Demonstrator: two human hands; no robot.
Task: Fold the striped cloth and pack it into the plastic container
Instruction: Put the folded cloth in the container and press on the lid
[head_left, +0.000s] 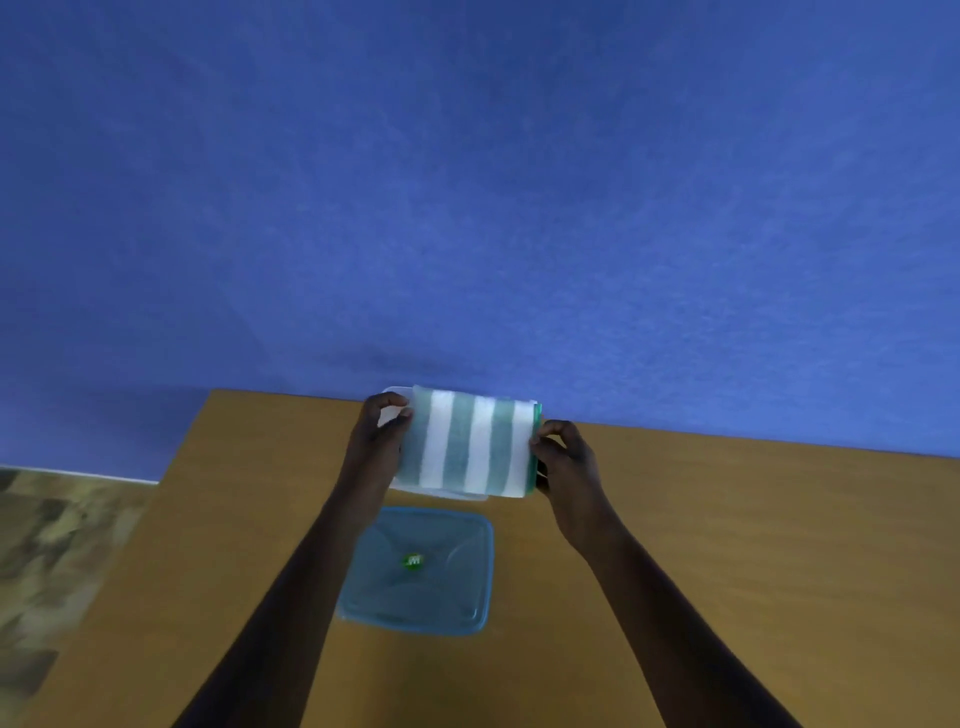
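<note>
Packing step: folded cloth (467, 447) pinched at each end by left hand (382, 431) and right hand (563, 457), over container (397, 396) (lid (415, 571) nearby). Next, judged: lowering inside, level.

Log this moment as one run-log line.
cloth: folded, over container | left hand, right hand: gripping its ends | lid: off, on table

The folded striped cloth (467, 447) hides nearly all of the plastic container (396, 396); only pale rim slivers show at its far left and near edge. Both forearms run off the picture's near edge. The green sticker (413, 560) on the blue lid (415, 571) is too blurred to read.
</note>
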